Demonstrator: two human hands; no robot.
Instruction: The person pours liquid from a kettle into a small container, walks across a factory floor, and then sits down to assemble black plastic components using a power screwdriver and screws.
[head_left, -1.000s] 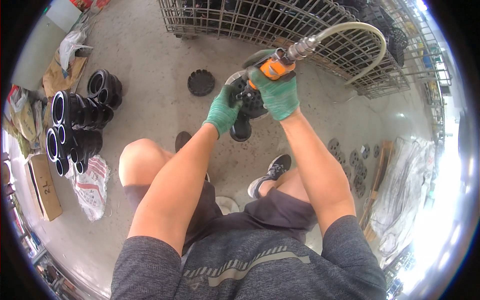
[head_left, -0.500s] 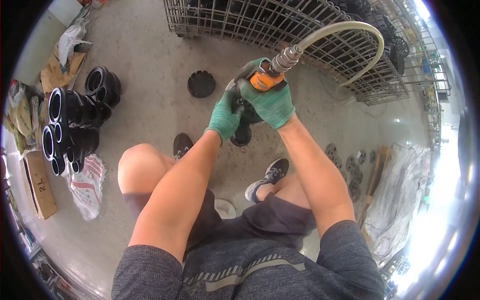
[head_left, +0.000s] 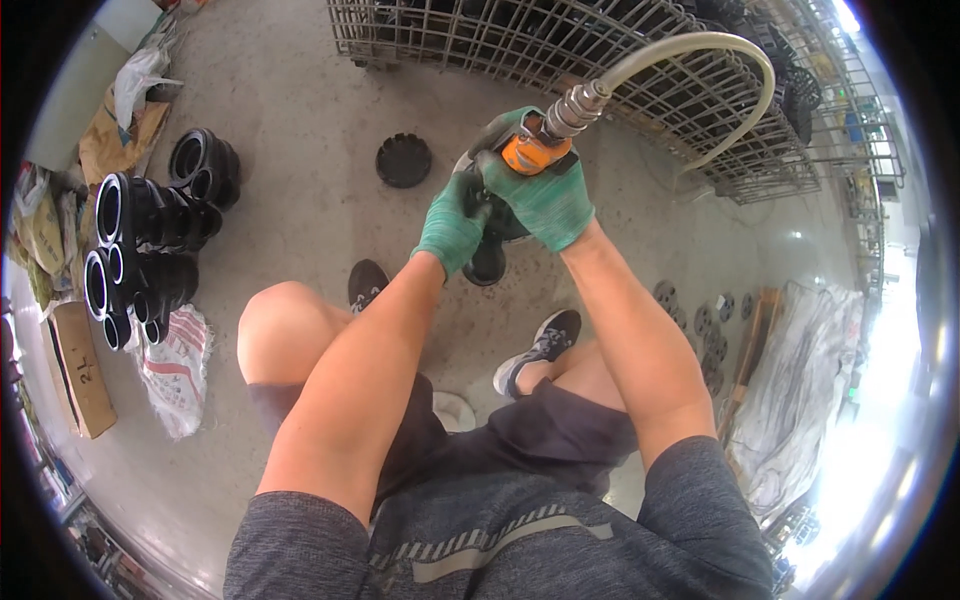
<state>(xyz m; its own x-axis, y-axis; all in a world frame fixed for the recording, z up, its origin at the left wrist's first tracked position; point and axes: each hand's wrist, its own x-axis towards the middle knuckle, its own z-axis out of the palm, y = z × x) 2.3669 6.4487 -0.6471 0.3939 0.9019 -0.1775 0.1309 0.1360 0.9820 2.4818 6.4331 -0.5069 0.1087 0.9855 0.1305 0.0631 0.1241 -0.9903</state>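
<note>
Swung the chunky orange hand tool [head_left: 530,155] leftward and slightly nearer the left hand in its green knit glove [head_left: 452,222] compared with a second ago. Lost sight of the narrow bit at its front too, so probably down at the work now rather than being lined up, but wouldn't swear to it. Wrapped firmly round the tool body with the right hand, same green glove [head_left: 548,207]. Curled in close on the other side with the left, right by the rounded black plastic part [head_left: 485,264], but can't tell whether actually clamping it, given how much is covered. Left that part pretty much in place, low down and ahead of the dark pale-soled shoes [head_left: 548,345], poking out below the gloves. Trailing off the tool: a shiny metal coupling [head_left: 577,110] and a pale hose [head_left: 700,41] looping over by the grey wire cage [head_left: 400,54]. Also spotted a flat black notched disc [head_left: 404,160] nearby on the floor, untouched
</note>
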